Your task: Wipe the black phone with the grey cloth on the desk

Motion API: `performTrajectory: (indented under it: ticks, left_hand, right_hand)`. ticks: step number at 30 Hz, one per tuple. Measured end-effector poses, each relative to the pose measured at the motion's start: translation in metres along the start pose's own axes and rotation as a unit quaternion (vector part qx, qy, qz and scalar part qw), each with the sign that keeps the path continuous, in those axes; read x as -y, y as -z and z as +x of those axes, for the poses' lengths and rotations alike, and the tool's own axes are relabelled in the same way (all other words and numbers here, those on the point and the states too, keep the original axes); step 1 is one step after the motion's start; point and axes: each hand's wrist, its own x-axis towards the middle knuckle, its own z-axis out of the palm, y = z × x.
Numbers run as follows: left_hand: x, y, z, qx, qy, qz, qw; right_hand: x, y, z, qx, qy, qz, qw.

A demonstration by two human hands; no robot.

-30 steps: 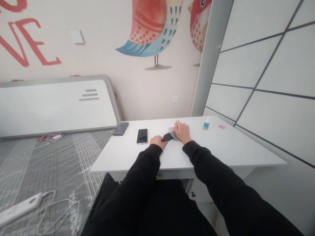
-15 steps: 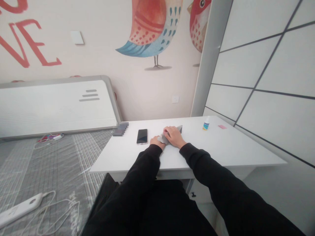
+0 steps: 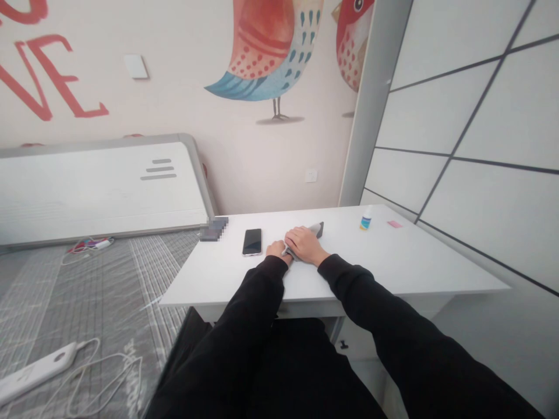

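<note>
My left hand (image 3: 276, 249) rests closed on the white table (image 3: 393, 262), just right of a black phone (image 3: 252, 241) lying face up. My right hand (image 3: 303, 243) lies right beside it, fingers curled down over a grey cloth (image 3: 317, 228) and pressing it onto the table. The cloth pokes out beyond my fingertips, with a dark edge at its far end. The small black object that my left hand held a second ago is hidden under the cloth and my right hand.
A small bottle with a blue label (image 3: 365, 220) and a pink note (image 3: 394, 224) lie at the table's far right. A blurred dark item (image 3: 213, 228) sits at the far left corner. Left is a bed with a white power strip (image 3: 35, 369) and cables.
My right hand has slid left with the grey cloth, covering the small black object that was visible between my hands. My left hand has barely moved.
</note>
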Motion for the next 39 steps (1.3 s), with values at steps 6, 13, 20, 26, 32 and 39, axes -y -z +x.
performTrajectory:
  ticks: [6,13,20,26,32,39]
  left_hand:
    - [-0.001,0.001,0.001,0.009,-0.007,-0.007,1.0]
    - [0.0,-0.001,0.002,0.008,-0.004,-0.011,1.0]
    - [0.001,-0.001,0.001,0.001,0.002,0.011,1.0]
    - [0.0,0.0,0.003,0.008,-0.015,-0.007,1.0]
    - [0.0,-0.001,0.002,0.004,-0.002,-0.014,1.0]
    - [0.001,-0.001,0.002,-0.004,0.003,-0.003,1.0]
  right_hand:
    - [-0.04,0.003,0.003,-0.037,-0.145,-0.057,0.987]
    - [-0.042,0.008,0.0,-0.033,-0.146,-0.058,0.987]
    - [-0.006,-0.002,0.003,0.01,-0.007,-0.007,1.0]
    - [-0.054,0.003,0.003,-0.057,-0.166,-0.053,0.983]
    - [-0.036,0.005,-0.001,-0.034,-0.091,-0.016,0.995]
    - [-0.014,0.002,0.004,-0.01,-0.025,0.008,1.0]
